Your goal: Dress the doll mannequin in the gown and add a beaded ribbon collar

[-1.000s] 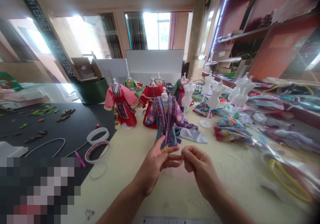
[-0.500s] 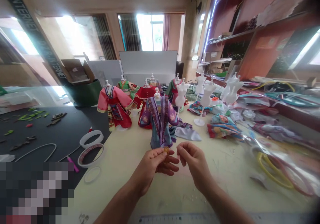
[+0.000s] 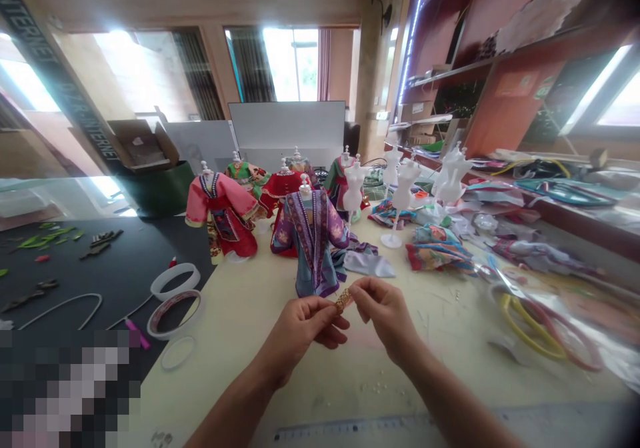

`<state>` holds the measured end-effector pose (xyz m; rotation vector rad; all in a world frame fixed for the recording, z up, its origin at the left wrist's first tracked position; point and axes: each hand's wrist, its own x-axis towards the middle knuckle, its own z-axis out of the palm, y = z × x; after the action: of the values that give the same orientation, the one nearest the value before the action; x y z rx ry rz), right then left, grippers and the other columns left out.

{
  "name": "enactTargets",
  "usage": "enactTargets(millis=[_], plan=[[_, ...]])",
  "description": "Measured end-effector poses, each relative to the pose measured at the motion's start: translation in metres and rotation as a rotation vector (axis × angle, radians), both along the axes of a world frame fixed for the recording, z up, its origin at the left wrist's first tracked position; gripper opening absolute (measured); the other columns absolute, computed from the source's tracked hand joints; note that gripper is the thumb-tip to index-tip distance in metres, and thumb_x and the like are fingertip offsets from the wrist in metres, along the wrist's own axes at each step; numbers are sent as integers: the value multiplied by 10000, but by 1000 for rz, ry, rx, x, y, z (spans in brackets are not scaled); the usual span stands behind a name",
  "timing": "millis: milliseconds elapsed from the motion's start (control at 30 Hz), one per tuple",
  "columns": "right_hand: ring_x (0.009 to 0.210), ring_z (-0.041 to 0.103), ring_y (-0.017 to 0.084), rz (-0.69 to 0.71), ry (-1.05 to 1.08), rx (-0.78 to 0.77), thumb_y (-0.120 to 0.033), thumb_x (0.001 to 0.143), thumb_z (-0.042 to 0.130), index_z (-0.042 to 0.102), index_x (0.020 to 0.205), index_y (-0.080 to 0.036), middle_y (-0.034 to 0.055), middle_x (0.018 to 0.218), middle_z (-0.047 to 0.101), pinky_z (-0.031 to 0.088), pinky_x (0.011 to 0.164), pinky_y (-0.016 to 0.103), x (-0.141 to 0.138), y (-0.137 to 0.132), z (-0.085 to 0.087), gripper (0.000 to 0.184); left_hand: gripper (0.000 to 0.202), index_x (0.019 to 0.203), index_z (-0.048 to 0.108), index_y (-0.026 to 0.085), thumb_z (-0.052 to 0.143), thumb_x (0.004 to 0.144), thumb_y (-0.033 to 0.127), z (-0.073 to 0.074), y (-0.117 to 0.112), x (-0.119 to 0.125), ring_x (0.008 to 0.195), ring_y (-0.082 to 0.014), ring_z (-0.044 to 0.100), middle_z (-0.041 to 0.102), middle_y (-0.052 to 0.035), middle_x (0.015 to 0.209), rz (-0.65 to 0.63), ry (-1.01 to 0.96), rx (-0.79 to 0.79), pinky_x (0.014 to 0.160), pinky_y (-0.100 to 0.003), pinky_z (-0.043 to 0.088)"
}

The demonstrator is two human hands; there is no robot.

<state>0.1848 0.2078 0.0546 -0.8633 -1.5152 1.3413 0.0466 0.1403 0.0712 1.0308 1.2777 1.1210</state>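
Note:
Both my hands meet over the cream table (image 3: 360,381) and pinch a small gold ornament (image 3: 343,299) between them. My left hand (image 3: 300,331) grips its left end, with fingers curled. My right hand (image 3: 385,311) pinches its right end with thumb and forefinger. Just beyond them stands a small mannequin in a purple and blue robe (image 3: 311,241).
More dressed mannequins, pink (image 3: 220,211) and red (image 3: 283,191), stand behind, with bare white mannequins (image 3: 400,185) to the right. Folded fabrics (image 3: 435,251) and yellow hoops (image 3: 535,321) lie at right. Tape rings (image 3: 175,295) sit at the table's left edge beside a black mat (image 3: 75,268). A ruler (image 3: 350,428) lies near me.
My right hand has closed in and taken hold of the gold ornament, which was in my left hand alone. Both hands have risen a little toward the purple robe.

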Motion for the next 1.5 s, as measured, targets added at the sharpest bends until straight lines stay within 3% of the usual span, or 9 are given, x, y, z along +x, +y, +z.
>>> enactTargets(millis=[333, 667, 867, 1033, 1167, 1267, 1500], plan=[[426, 390, 79, 109, -6, -28, -310, 743, 598, 587, 621, -153, -39, 466, 468, 285, 422, 210, -4, -3, -3, 200, 289, 863, 635, 106, 583, 780, 377, 0, -1, 1, 640, -158, 636, 677, -79, 754, 17, -22, 9, 635, -285, 492], [431, 377, 70, 126, 75, -123, -359, 758, 603, 580, 650, -148, -26, 521, 515, 276, 437, 207, -3, 0, -4, 238, 272, 925, 608, 113, 558, 795, 346, -2, -1, 0, 649, -157, 638, 670, -95, 827, -1, -104, -9, 640, -285, 490], [421, 337, 38, 200, 235, -317, -399, 770, 605, 573, 657, -134, -9, 623, 555, 235, 438, 200, 1, 4, -6, 290, 494, 1226, 423, 158, 560, 786, 336, -2, 1, -2, 621, -150, 626, 662, -63, 790, 147, -103, 15, 626, -291, 484], [448, 390, 41, 265, 326, -417, -369, 776, 617, 597, 730, -126, 1, 676, 564, 302, 460, 195, 2, 3, -6, 248, 302, 1048, 581, 137, 521, 798, 296, -6, 2, -2, 597, -111, 570, 613, -33, 782, 188, -3, 79, 633, -267, 473], [474, 467, 67, 285, 298, -392, -386, 758, 631, 595, 731, -121, 16, 678, 582, 366, 478, 209, 0, -1, -3, 269, 272, 1018, 615, 164, 461, 817, 261, -11, 3, -2, 540, -87, 513, 562, -6, 754, 239, 136, 214, 572, -235, 443], [446, 489, 73, 277, 250, -367, -401, 745, 635, 582, 746, -128, 12, 650, 596, 392, 472, 217, -2, -3, -3, 278, 244, 897, 647, 157, 434, 818, 247, -12, 3, -2, 498, -78, 463, 517, 2, 708, 252, 240, 270, 512, -215, 420], [391, 490, 84, 262, 179, -275, -374, 732, 634, 542, 787, -150, -42, 496, 554, 398, 422, 208, -10, -4, -14, 249, 246, 913, 647, 167, 601, 746, 342, -9, 2, -2, 725, -143, 550, 555, -19, 793, 191, 445, 332, 642, -221, 445]])
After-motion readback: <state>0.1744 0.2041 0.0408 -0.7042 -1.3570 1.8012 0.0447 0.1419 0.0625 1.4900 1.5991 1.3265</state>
